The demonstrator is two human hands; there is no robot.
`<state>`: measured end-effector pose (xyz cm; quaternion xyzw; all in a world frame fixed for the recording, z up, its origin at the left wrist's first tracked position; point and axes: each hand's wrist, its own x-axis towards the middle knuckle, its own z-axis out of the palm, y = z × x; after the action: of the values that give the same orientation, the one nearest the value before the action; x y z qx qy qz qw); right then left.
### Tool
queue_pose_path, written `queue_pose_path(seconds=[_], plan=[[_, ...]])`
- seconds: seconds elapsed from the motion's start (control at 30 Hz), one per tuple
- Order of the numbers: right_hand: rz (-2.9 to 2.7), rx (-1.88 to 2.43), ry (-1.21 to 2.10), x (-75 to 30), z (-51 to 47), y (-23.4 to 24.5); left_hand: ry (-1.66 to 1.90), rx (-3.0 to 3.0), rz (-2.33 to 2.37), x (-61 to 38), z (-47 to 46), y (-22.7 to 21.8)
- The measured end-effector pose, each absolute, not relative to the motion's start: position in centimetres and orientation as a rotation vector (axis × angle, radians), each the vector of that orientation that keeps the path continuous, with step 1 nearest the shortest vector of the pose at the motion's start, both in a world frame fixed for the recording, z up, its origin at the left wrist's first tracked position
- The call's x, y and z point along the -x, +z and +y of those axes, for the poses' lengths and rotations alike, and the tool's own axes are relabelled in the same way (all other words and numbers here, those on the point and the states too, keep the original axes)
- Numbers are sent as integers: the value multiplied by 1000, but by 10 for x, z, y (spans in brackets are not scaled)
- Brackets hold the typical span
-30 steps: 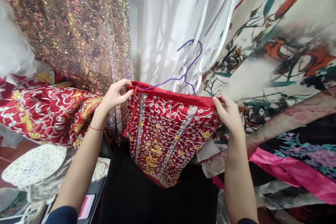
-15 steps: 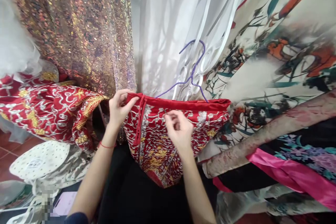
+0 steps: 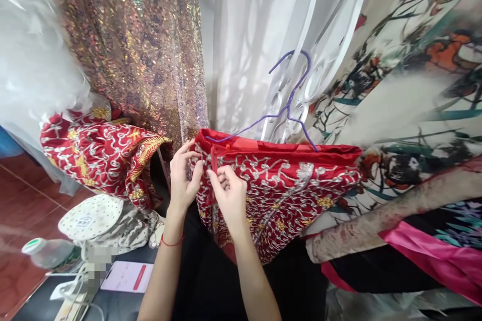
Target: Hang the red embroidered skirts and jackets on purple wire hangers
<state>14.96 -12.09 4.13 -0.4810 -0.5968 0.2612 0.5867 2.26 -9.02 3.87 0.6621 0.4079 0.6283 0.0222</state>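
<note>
A red skirt-like garment with silver and gold embroidery hangs in front of me, its gathered red waistband on top. Inside the waistband sits a purple wire hanger, hook upward. My left hand is at the waistband's left end, thumb apart from the fingers, fingertips touching the fabric edge. Close beside it, my right hand is closed, thumb and forefinger pinched at the red drawstring. The fingertips partly cover the cord.
At left lies another red embroidered garment, above a dotted white cloth item. A phone and a plastic bottle are at lower left. Sequined fabric hangs behind; a fabric roll lies at right.
My right hand has moved left from the garment's middle to the drawstring. My left hand's thumb has come off the waistband and its fingers have spread. The view has shifted left.
</note>
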Motion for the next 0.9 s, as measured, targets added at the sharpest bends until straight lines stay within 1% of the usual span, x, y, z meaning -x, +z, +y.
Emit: queue_pose_path(seconds=[0.1, 0.23, 0.33, 0.43, 0.53, 0.63, 0.7, 0.83, 0.9], plan=[[-1405, 1133, 596, -156, -118, 34, 1884, -2090, 1336, -35, -96, 39], [-1469, 1166, 595, -160, -110, 28, 1757, -1786, 1171, -47, -82, 32], [-1482, 1161, 602, -161, -107, 25, 1706, -1748, 1147, -44, -67, 26], [-1444, 1121, 519, -164, -106, 25, 1698, -1756, 1205, -37, -61, 23], [-1423, 1076, 414, -170, -104, 26, 1742, -1646, 1089, -36, -59, 25], [-1475, 1012, 406, -175, -99, 27, 1644, -1656, 930, -41, -53, 30], [-1458, 1013, 360, -180, -93, 27, 1584, -1711, 953, -42, -48, 34], [-1302, 1148, 164, -198, -78, 28, 1704, -1621, 1082, -31, -40, 38], [-1304, 1161, 231, -209, -73, 32, 1807, -1539, 1106, -21, -40, 39]])
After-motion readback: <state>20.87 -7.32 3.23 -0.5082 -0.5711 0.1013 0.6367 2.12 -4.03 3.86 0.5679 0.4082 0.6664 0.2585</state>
